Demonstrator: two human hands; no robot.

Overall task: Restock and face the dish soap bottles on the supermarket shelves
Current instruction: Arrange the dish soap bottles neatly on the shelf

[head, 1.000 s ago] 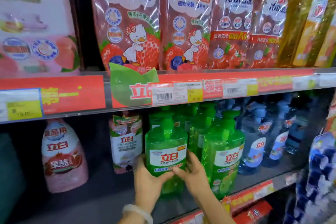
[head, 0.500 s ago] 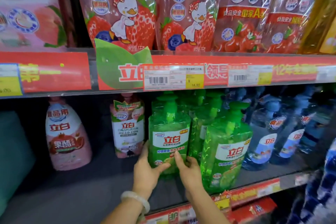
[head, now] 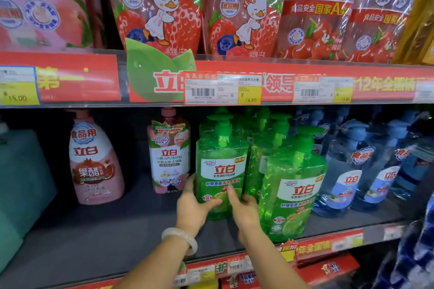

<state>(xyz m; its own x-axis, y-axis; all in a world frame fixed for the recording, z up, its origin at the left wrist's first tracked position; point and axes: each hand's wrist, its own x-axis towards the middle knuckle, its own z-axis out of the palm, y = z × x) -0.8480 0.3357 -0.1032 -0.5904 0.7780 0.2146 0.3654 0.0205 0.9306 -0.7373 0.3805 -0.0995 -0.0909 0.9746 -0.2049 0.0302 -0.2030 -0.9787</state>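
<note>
We see the green pump bottle farther back on the shelf than a second ago, label facing out, now standing behind the front green bottle on its right. Left hand wraps its left side, thumb across the front; right hand grips the lower right edge. We judge it seated in its row, facing nearly done. Pink pouch sits just left.

green bottle | pushed deeper onto shelf by hands | label now squarely front
</note>
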